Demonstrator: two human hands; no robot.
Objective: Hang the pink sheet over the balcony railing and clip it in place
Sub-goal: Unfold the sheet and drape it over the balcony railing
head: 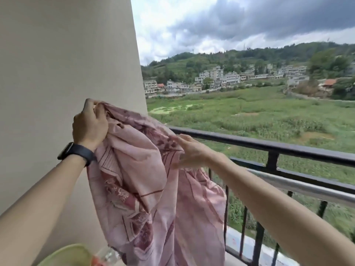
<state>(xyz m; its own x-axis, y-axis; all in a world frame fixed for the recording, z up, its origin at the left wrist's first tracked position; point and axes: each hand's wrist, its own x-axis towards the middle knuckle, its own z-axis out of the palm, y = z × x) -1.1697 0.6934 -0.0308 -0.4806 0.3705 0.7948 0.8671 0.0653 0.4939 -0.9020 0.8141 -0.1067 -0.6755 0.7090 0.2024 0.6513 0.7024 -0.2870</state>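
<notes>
Step in hand: getting the pink sheet (134, 179) up and over the balcony railing (269, 145). Early stage, nothing is draped yet and I see no clips anywhere.

Sheet position: bunched mass hanging from centre down to 6 o'clock, in front of the railing's end where it meets the wall (67, 54) at 10 o'clock. The top of the bundle is raised above rail height, probably so the cloth clears the top bar before it's thrown over. The lower part hangs inside the balcony against the bars. Can't tell if any of it touches the rail.

Left hand (90, 123), at 10 o'clock from centre, watch (76, 152) on the wrist: clenched around a gathered wad of the sheet's upper edge, fingers curled over the top. It carries the weight and acts as the anchor point.

Right hand (192, 150), just past centre toward 3 o'clock: fingers stretched nearly straight, laid on the sheet's fold just above the top bar. Reads as a flat, released hand steering the cloth outward, not a grasp. It's motion-blurred, so the thumb is unclear.

Other bits: a silver bar (307, 189) runs inside the railing at 4 o'clock, and a green basin (65, 255) rim shows at 7 o'clock.

Risk, my judgement: with one real grip and a loose bundle, it could slide off outward before it's clipped.
</notes>
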